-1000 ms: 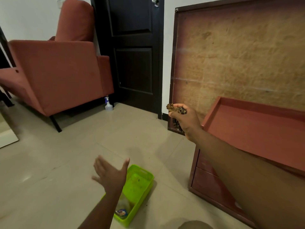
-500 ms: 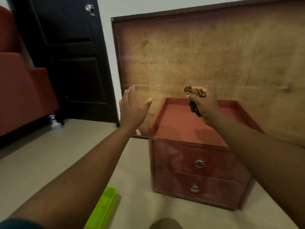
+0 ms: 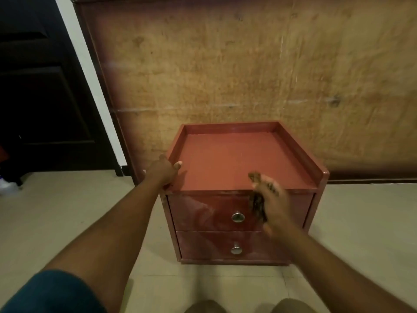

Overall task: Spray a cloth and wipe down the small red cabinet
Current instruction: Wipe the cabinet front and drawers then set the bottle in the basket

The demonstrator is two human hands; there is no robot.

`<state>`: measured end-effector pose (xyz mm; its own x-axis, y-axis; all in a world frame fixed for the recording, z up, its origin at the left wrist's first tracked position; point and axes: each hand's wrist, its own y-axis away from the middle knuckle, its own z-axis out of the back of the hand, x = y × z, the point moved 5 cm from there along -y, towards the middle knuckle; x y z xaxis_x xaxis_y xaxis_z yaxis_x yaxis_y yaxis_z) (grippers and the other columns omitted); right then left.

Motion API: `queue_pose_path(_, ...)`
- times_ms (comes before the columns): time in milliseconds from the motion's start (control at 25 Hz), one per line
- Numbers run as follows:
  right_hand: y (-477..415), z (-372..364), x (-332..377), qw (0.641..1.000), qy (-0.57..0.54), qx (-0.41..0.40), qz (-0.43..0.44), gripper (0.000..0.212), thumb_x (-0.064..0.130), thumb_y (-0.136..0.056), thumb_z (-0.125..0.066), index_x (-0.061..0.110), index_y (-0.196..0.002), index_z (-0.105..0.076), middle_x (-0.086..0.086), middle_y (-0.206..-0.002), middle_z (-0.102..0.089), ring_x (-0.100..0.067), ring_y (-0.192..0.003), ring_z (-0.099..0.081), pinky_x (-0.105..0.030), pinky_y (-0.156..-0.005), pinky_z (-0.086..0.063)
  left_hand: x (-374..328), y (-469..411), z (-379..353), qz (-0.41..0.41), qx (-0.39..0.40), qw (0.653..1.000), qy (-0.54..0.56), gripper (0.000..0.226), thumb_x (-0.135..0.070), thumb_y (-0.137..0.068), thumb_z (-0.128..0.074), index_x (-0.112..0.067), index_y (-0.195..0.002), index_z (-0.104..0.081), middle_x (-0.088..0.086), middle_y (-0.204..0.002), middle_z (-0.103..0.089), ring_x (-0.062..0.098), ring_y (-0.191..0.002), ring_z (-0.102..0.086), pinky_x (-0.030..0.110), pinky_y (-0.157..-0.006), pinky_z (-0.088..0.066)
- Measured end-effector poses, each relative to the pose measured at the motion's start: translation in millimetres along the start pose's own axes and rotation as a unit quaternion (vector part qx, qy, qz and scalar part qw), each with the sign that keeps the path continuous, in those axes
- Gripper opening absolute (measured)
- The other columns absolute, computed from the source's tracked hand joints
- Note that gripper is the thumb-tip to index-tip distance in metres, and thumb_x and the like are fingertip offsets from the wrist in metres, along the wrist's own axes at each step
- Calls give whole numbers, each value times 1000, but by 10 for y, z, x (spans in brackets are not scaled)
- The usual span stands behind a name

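Two hands at the red cabinet, cloth held in the right

Two drawers are seen on the front of the small red cabinet, each fitted with a round metal knob; both drawers are shut. The cabinet is set on a pale tiled floor, its back close against a large brown board that is leaned on the wall. Its top is recessed, with a raised lip on the left, rear and right sides, and is bare.

A dark patterned cloth is gripped in the right hand, the fingers closed around it. The hand is held at the front edge of the top, right of centre, and the cloth is hung down over the upper drawer front, just beside the upper knob. The right hand is blurred.

The left hand is laid on the front left corner of the cabinet, the thumb over the lip and the fingers wrapped down the outer side. Whether the corner is firmly clamped cannot be told.

A dark door is noted at far left. A blue sleeve is seen on the left arm.
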<state>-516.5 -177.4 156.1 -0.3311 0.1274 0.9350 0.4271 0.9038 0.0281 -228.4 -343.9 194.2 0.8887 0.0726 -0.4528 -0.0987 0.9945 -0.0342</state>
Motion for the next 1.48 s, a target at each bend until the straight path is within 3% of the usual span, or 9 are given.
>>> queue_pose_path(200, 220, -129, -1313, 911, -219, -134, -322, 26, 33, -98, -48, 11, -84, -50, -10, -53, -40, -19, -43, -39, -24, -45, -36, 6, -37, -10, -44, -18, 999, 11, 78, -61, -89, -46, -6, -143, -36, 22, -136, -56, 41, -122, -56, 53, -101, -46)
queue_pose_path(400, -506, -557, -1627, 847, -298, -324, -297, 21, 22, -90, -29, 23, -72, -40, 5, -74, -51, -19, -58, -47, -34, -63, -50, 14, -15, -37, -57, -15, 998, -1, 80, -67, -86, -48, -13, -144, -38, 18, -136, -58, 41, -122, -56, 54, -104, -45)
queue_pose_path(520, -596, -453, -1676, 901, 34, -373, -221, 32, 39, -86, -38, 20, -110, -49, -6, -120, -55, -32, -99, -56, -41, -94, -43, 21, -30, -52, -64, -25, 998, -14, 80, -66, -86, -51, -11, -143, -37, 19, -134, -59, 40, -119, -59, 49, -98, -50)
queue_pose_path(600, -490, -451, -1764, 854, -56, -477, -203, 46, 26, -92, -51, 2, -130, -41, -25, -127, -45, -40, -107, -51, -39, -94, -41, 22, -25, -52, -67, -24, 997, -21, 83, -70, -84, -50, -12, -142, -38, 18, -133, -60, 40, -117, -60, 47, -93, -51)
queue_pose_path(760, -140, -401, -1451, 913, -80, -390, -89, 35, 14, -85, -58, 11, -120, -52, -18, -110, -58, -34, -93, -60, -45, -84, -52, 13, -12, -37, -70, -31, 997, -13, 85, -70, -83, -52, -10, -142, -37, 18, -132, -60, 40, -117, -60, 47, -93, -52)
queue_pose_path(920, -328, -578, -1561, 843, -325, -243, -353, 17, 10, -78, -38, 15, -64, -46, -7, -59, -50, -23, -55, -46, -29, -60, -41, 2, -5, -47, -70, -34, 997, -7, 88, -72, -81, -53, -10, -142, -37, 18, -132, -60, 40, -116, -60, 47, -92, -52)
queue_pose_path(1120, -88, -254, -2052, 943, -153, -213, -205, 43, 6, -80, -67, 8, -120, -52, -15, -99, -62, -31, -83, -61, -36, -73, -47, -6, 11, -45, -75, -47, 996, 7, 89, -71, -80, -56, -11, -144, -36, 16, -133, -60, 37, -116, -61, 44, -90, -52)
queue_pose_path(1280, 225, 108, -2508, 893, -230, -212, -324, 16, 25, -83, -53, 14, -71, -50, -4, -39, -44, -19, -29, -37, -23, -40, -34, -6, -17, -45, -70, -65, 995, -28, 90, -72, -79, -56, -12, -143, -35, 17, -133, -60, 38, -115, -62, 46, -88, -53)
queue_pose_path(1480, -163, 146, -2851, 844, -197, -341, -363, 25, 35, -89, -38, 21, -75, -54, -1, -40, -55, -22, -44, -52, -25, -48, -48, -25, -10, -64, -67, -81, 993, -52, 86, -70, -82, -55, -12, -142, -38, 18, -129, -62, 39, -112, -63, 44, -87, -53)
